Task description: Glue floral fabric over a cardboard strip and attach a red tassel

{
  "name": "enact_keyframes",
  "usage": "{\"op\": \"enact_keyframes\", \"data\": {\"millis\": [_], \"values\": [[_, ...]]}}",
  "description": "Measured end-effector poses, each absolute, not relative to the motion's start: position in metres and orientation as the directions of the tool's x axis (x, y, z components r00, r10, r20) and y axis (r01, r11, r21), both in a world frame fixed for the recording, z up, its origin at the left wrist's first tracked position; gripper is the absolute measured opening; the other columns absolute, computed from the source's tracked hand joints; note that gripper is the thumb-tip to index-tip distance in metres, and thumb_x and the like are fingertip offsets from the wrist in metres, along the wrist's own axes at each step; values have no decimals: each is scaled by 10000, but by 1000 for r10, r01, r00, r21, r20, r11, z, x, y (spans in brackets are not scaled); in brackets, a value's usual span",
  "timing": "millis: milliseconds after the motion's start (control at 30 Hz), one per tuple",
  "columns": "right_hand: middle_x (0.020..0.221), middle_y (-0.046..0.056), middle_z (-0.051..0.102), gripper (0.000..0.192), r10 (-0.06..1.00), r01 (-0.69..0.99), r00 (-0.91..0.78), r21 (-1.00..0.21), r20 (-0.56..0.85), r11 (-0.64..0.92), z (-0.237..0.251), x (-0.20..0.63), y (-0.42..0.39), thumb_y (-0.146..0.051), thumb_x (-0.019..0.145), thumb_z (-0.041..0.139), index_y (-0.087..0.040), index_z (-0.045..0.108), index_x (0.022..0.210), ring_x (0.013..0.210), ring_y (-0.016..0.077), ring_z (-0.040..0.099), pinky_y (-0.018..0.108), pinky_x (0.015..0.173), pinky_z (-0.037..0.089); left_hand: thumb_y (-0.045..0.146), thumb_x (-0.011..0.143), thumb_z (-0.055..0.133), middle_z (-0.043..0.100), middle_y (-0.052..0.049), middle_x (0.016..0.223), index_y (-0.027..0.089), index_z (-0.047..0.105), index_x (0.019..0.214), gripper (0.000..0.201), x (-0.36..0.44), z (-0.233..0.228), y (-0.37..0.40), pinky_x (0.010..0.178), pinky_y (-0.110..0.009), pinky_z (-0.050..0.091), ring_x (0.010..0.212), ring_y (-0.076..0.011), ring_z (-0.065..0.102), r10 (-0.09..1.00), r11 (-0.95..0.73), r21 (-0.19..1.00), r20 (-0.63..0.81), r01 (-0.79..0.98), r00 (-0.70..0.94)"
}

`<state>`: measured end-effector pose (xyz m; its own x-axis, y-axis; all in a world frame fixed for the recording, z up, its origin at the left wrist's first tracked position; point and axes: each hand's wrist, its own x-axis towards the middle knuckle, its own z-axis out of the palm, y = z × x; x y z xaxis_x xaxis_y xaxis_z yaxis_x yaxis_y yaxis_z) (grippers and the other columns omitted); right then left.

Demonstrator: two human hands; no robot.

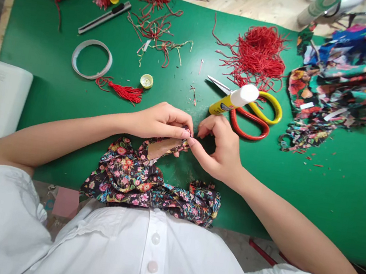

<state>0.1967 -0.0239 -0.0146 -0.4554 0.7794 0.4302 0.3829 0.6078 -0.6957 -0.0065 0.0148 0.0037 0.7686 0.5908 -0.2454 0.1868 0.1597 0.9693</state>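
Left hand (pixel 162 122): pinches the floral fabric strip (pixel 147 182) at frame centre.
Right hand (pixel 218 147): fingertips closed on the same folded end.
Technique: keep the fold tight, edges aligned.
Nearby: glue stick (pixel 233 100), scissors (pixel 253 113) upper right.

A green mat (pixel 335 190) covers the desk (pixel 262 0). On it lie scissors (pixel 255 114) with one yellow and one red handle, and a glue stick (pixel 233 100) rests across them. Just behind sits a heap of red threads (pixel 258 56). To the right is a pile of colourful fabric scraps (pixel 347 75). Toward the left lie a roll of clear tape (pixel 91 59), a small red tassel (pixel 122 91), a yellow cap (pixel 146 81) and a utility knife (pixel 104 17). A white box (pixel 1 99) stands at the left edge.
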Motion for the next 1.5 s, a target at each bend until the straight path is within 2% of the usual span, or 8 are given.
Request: {"op": "enact_keyframes", "data": {"millis": [133, 267, 600, 900, 1100, 1267, 1400, 1500], "values": [[598, -6, 402, 301, 730, 433, -582, -623, 359, 652, -12, 196, -25, -197, 947, 486, -213, 395, 661, 627, 169, 377, 325, 616, 318, 446, 824, 675, 685, -12, 667, 155, 649, 771, 297, -7, 5, 16, 570, -187, 439, 599, -121, 618, 610, 63, 969, -225, 237, 759], [558, -27, 360, 348, 762, 398, -573, -709, 304, 582, -8, 193, -29, -170, 959, 481, -203, 368, 631, 598, 147, 338, 316, 620, 286, 464, 821, 675, 683, -7, 652, 158, 644, 761, 313, -6, 5, 17, 552, -177, 421, 606, -120, 613, 592, 41, 964, -236, 263, 770], [526, -20, 415, 430, 805, 261, -489, -824, 337, 503, -10, 199, -24, -276, 988, 484, -191, 451, 568, 558, 130, 373, 295, 595, 317, 587, 783, 692, 735, -51, 736, 158, 629, 801, 434, -5, 6, 13, 544, -224, 527, 569, -147, 678, 480, 503, 859, -374, 101, 794], [548, -24, 404, 436, 808, 291, -518, -831, 280, 474, -9, 197, -22, -331, 1004, 466, -196, 414, 594, 561, 126, 372, 293, 585, 309, 568, 751, 725, 684, -15, 613, 167, 595, 669, 429, -3, 8, 11, 455, -206, 494, 501, -146, 656, 521, 449, 885, -371, 123, 768], [553, -11, 474, 440, 818, 272, -513, -855, 259, 441, -6, 198, -23, -311, 1014, 460, -188, 458, 592, 578, 130, 430, 294, 605, 336, 566, 765, 716, 690, -15, 635, 160, 657, 765, 410, -4, 7, 11, 507, -230, 521, 527, -156, 670, 490, 520, 850, -377, 83, 786], [597, -3, 527, 405, 894, 115, -356, -937, 271, 330, -13, 198, -27, -354, 1006, 482, -191, 513, 636, 582, 133, 475, 288, 577, 369, 515, 800, 710, 744, -26, 800, 187, 628, 881, 348, -7, 3, 13, 582, -262, 555, 635, -178, 720, 528, 608, 792, -363, -44, 768], [635, -4, 517, 398, 930, 41, -218, -950, 295, 310, -17, 196, -32, -409, 993, 498, -198, 504, 655, 569, 131, 468, 290, 550, 364, 441, 792, 744, 751, -50, 847, 187, 607, 947, 327, -8, -4, 12, 611, -266, 559, 668, -174, 720, 494, 537, 844, -321, 7, 808], [620, -12, 472, 395, 927, 107, -228, -939, 297, 327, -14, 193, -34, -395, 995, 495, -196, 494, 655, 563, 123, 430, 287, 560, 355, 424, 812, 723, 729, -55, 772, 154, 623, 870, 294, -7, -10, 7, 619, -248, 549, 638, -146, 684, 504, 269, 956, -244, 118, 828]]}}
